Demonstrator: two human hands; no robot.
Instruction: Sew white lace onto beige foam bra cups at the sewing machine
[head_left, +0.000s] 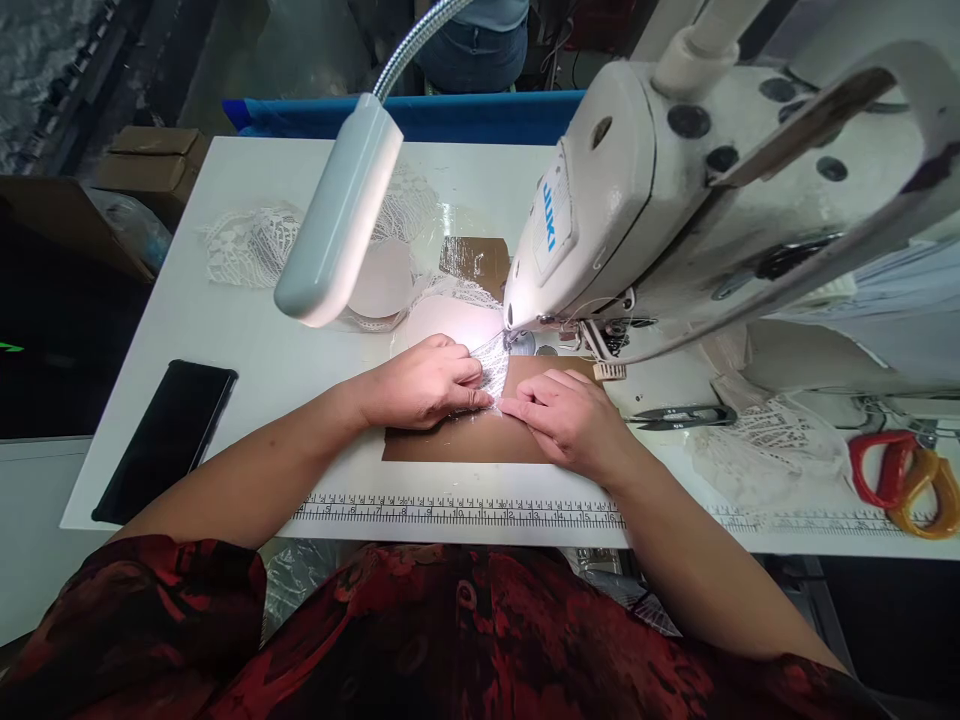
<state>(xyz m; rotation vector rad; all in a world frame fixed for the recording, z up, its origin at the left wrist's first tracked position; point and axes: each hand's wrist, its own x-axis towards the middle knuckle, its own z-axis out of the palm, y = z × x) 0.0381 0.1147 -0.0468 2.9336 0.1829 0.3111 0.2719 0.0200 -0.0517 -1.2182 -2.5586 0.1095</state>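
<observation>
My left hand [424, 383] lies curled on a strip of white lace [493, 368] just in front of the sewing machine's needle area [517, 338], fingers pressing the lace down. My right hand [568, 415] rests beside it, fingers bent, pinching the lace's near edge on a brown patch [465, 440] of the table. The white sewing machine [675, 200] stands at the right. Light from the lamp [337, 215] falls on both hands.
A black phone [166, 438] lies at the left. More white lace [251, 245] is heaped at the back, and another piece [757, 440] at the right. Thread snips [682, 415] and red and orange scissors handles [900, 478] lie right. A ruler [457, 512] runs along the table's front edge.
</observation>
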